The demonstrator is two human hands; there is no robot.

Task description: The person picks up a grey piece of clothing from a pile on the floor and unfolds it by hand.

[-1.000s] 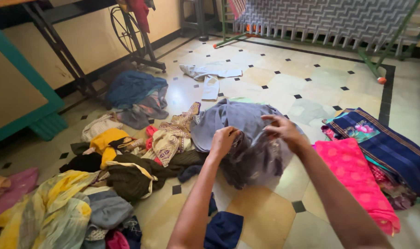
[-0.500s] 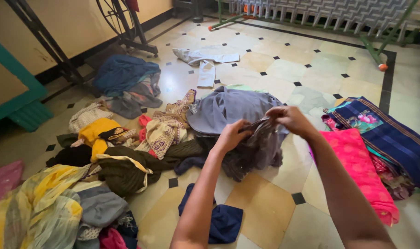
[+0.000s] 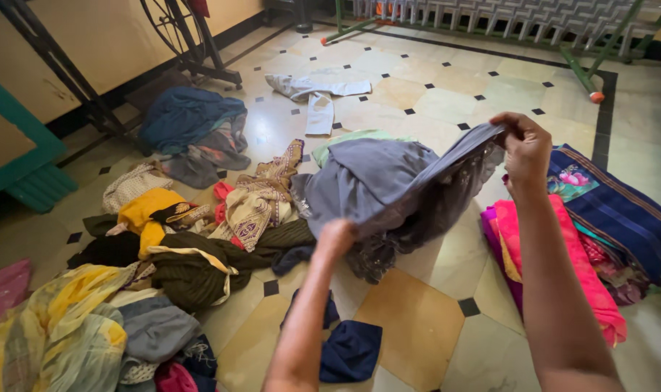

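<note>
Head view: since a moment ago the grey garment (image 3: 388, 181) has been drawn out wide, so it is now being spread open. Left of it, a yellow cloth (image 3: 145, 214) lies on the floor (image 3: 410, 334). Its lower edge is pinched by the closed left hand (image 3: 335, 238), its raised corner gripped by the right hand (image 3: 523, 149). Right of it lies pink fabric (image 3: 573, 268).
</note>
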